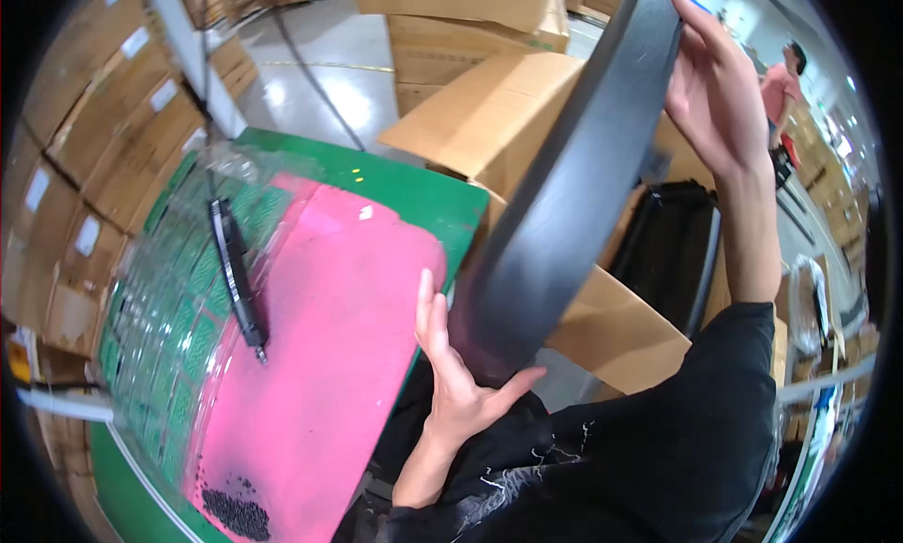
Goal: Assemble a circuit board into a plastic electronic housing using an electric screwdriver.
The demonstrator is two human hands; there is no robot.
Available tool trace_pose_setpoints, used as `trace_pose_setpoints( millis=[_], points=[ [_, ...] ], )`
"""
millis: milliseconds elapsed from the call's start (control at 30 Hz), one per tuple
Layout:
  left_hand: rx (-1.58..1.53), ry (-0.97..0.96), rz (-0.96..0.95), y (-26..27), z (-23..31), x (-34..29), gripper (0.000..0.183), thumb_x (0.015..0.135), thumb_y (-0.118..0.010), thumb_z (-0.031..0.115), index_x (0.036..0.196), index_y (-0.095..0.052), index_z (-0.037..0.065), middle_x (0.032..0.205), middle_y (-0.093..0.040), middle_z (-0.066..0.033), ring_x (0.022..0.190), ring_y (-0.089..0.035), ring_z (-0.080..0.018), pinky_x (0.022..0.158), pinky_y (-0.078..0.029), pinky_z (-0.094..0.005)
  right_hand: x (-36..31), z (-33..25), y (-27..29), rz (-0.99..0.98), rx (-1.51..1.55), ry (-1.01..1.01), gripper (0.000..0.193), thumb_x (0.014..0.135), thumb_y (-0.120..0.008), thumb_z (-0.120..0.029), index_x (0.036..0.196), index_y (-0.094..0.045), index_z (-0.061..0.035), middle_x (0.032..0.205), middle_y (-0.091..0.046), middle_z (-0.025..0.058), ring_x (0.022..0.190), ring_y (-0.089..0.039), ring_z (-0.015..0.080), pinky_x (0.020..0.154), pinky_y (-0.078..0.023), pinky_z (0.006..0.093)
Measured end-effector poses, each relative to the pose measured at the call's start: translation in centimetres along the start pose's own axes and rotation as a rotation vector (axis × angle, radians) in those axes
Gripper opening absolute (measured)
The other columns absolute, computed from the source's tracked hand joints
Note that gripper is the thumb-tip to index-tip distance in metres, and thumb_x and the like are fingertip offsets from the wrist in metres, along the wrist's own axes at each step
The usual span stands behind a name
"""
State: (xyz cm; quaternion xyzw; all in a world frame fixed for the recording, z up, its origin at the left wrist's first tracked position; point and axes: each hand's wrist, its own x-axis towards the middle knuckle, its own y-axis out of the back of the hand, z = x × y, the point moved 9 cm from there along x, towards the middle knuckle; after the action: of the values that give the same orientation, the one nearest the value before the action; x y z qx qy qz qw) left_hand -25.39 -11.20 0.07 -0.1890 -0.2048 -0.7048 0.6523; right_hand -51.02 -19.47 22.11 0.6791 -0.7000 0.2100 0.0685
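A long, curved, smooth black panel [574, 186] is held up at a slant between my two hands. My left hand [461, 383] cups its lower end, with the thumb and fingers spread around it. Near the upper end, my right hand [720, 92] grips the right edge, its fingertips partly hidden behind the panel. Below the panel stands an open cardboard box [621, 331] with another black part [663, 251] inside. To the left of the panel, a pink mat [339, 355] lies on a green table [414, 190].
A black power screwdriver [235, 275] hangs on a cord over the mat. Small black screws [235, 513] lie heaped at the near left corner. Clear plastic trays [174, 327] line the table's left side. Stacked cartons [122, 129] stand around. Another person [783, 87] is far right.
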Motion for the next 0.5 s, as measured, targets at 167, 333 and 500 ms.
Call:
trace_pose_setpoints(
  millis=[167, 333, 500],
  points=[
    [-0.742, 0.400, 0.180, 6.9, 0.6, -3.5, 0.061, 0.087, -0.063, 0.016, 0.138, -0.040, -0.009, 0.120, -0.063, -0.0237, 0.107, -0.066, -0.0329, 0.101, -0.049, -0.0399, -3.2, 4.7, -12.4, -0.706, -0.525, 0.264, 0.095, 0.080, -0.079, -0.037, 0.152, -0.027, -0.0033, 0.142, -0.045, 0.0239, 0.115, -0.058, 0.0354, 0.088, -0.053, 0.0412],
    [-0.872, 0.514, 0.566, 15.9, 0.5, -13.8, 0.064, 0.094, -0.054, 0.033, 0.135, -0.039, -0.013, 0.114, -0.062, -0.0312, 0.081, -0.070, -0.0438, 0.072, -0.060, -0.0507, -9.0, 14.8, -19.8, -1.287, -1.142, 0.841, 0.068, 0.064, -0.080, -0.023, 0.126, -0.060, -0.0027, 0.140, -0.054, 0.0185, 0.130, -0.053, 0.0332, 0.105, -0.045, 0.0462],
    [-0.169, 0.766, 0.578, 22.8, 3.9, -17.9, 0.067, 0.094, -0.062, 0.026, 0.146, -0.034, -0.006, 0.140, -0.050, -0.0197, 0.115, -0.062, -0.0333, 0.079, -0.057, -0.0389, -11.8, 18.7, -23.3, -1.354, -0.882, 1.050, 0.019, 0.081, -0.065, -0.017, 0.095, -0.067, -0.0039, 0.112, -0.070, 0.0090, 0.104, -0.068, 0.0195, 0.068, -0.058, 0.0291]
  ],
)
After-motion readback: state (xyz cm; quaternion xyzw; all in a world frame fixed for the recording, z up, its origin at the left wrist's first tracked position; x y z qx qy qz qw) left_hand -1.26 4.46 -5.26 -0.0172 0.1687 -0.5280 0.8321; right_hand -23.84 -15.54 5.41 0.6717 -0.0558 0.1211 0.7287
